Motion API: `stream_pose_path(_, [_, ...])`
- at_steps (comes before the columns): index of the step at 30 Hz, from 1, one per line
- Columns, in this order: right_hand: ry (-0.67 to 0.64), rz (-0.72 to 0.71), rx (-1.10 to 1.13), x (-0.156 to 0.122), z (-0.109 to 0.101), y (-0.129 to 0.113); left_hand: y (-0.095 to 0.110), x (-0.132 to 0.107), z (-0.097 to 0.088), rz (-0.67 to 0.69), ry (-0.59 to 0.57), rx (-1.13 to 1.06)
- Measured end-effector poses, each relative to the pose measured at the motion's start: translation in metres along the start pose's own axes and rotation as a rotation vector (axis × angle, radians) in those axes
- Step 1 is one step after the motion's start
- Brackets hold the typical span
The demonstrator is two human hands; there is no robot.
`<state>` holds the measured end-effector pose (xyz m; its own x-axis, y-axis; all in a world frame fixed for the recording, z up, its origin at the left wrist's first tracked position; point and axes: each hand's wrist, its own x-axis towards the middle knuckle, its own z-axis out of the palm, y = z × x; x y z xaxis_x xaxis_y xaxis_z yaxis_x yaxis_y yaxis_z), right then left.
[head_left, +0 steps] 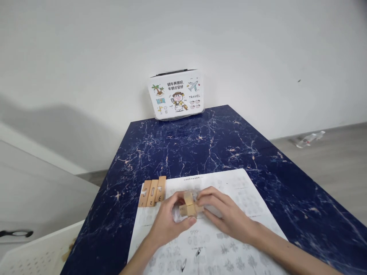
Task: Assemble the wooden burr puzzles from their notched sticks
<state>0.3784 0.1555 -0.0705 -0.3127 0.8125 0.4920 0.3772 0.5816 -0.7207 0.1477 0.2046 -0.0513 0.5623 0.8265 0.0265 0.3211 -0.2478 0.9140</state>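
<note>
Between my two hands is a small wooden interlocking puzzle (189,206), its light wood bars crossing one another. My left hand (172,219) grips it from the left, thumb along the underside. From the right, the fingers of my right hand (222,210) pinch a bar that sticks out on that side. Below lies a white instruction sheet (206,238) printed with rows of grey diagrams. Three flat wooden pieces, marked 1 (145,193), 2 (152,193) and 3 (161,189), lie side by side on the sheet's upper left corner.
The sheet rests on a dark blue marbled table (183,149). At its far end a white cartoon-printed case (176,95) leans on the wall. A white perforated basket (37,256) holding wooden pieces stands lower left. Plastic bottles (309,139) lie on the floor at right.
</note>
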Motion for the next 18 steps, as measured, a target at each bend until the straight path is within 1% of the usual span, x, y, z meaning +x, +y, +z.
stream_pose_path(3, [-0.04, 0.094, 0.07, 0.0023, -0.0019, -0.0021, 0.0029, 0.0007, 0.0011, -0.004, 0.027, -0.001])
stream_pose_path(5, [-0.043, 0.126, 0.099, 0.0033, -0.0034, -0.0034, 0.0059, 0.0016, 0.0021, 0.002, 0.047, 0.007])
stream_pose_path(11, [-0.067, 0.145, 0.148, 0.0036, -0.0054, -0.0054, 0.0101, 0.0027, 0.0043, 0.098, 0.1, 0.106])
stream_pose_path(15, [-0.105, 0.132, 0.162, 0.0046, -0.0053, -0.005, 0.0082, 0.0013, 0.0054, 0.161, 0.086, 0.183])
stream_pose_path(18, [-0.082, 0.115, 0.131, 0.005, -0.0052, -0.0044, 0.0064, 0.0002, 0.0065, 0.178, 0.082, 0.233])
